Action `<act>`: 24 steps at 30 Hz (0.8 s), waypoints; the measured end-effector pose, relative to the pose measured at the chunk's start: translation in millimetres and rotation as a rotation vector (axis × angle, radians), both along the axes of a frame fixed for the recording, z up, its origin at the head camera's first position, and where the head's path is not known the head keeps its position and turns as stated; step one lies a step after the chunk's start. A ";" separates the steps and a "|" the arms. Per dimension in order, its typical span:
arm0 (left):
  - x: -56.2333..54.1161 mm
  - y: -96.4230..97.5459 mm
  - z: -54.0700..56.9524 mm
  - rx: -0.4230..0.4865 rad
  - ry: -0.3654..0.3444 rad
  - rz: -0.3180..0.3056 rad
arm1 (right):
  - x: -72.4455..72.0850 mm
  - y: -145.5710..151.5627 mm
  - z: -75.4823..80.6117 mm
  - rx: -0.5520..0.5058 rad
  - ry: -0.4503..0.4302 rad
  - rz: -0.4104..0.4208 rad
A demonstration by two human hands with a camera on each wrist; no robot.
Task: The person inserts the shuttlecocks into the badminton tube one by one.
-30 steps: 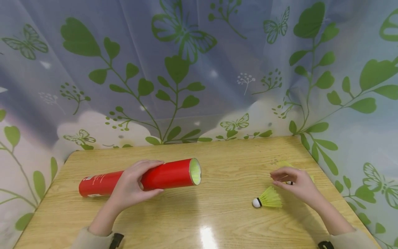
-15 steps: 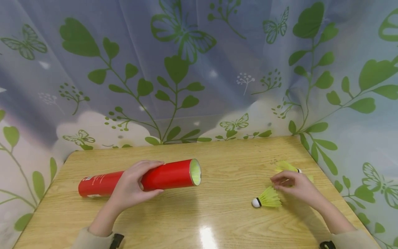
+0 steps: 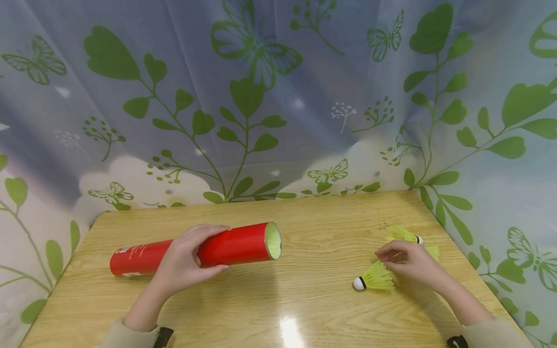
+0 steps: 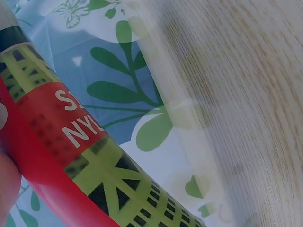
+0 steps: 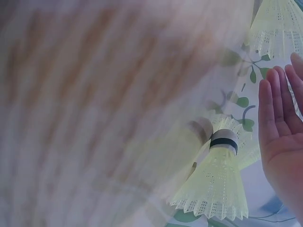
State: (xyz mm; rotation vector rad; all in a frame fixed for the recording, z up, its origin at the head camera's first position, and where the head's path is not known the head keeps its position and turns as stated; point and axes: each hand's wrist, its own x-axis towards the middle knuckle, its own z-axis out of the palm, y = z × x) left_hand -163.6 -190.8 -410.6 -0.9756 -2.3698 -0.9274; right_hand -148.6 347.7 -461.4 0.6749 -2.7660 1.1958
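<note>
In the head view my left hand (image 3: pixel 187 258) grips a red shuttlecock tube (image 3: pixel 243 244) around its middle. The tube lies slantwise, its open end facing right and showing yellow inside. The left wrist view gives its printed side (image 4: pixel 71 123) close up. On the right, my right hand (image 3: pixel 411 261) hovers by the skirt of a yellow shuttlecock (image 3: pixel 376 277) whose white cork points left. Its fingers look nearly straight in the right wrist view; whether they touch the skirt cannot be told. Behind that hand lies another shuttlecock (image 3: pixel 400 234), and a yellow skirt (image 3: pixel 432 252) shows partly hidden.
A light wooden table (image 3: pixel 313 299) bears everything. Patterned curtains (image 3: pixel 278 106) with green leaves and butterflies hang along its back and sides. The right wrist view has a shuttlecock (image 5: pixel 215 184) beside the palm, a second skirt behind it.
My right hand first draws back, uncovering the rear shuttlecock's cork, then shifts slightly left toward the front shuttlecock's skirt. The left hand and tube stay in place.
</note>
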 end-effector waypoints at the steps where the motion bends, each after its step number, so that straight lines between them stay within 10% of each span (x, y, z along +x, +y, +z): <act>1: 0.0 0.0 0.1 -0.001 0.003 0.001 | 0.1 -0.5 0.1 0.004 0.002 0.003; 24: 0.2 -0.5 -0.3 0.000 0.009 0.000 | 0.1 -6.2 1.3 0.015 0.011 0.007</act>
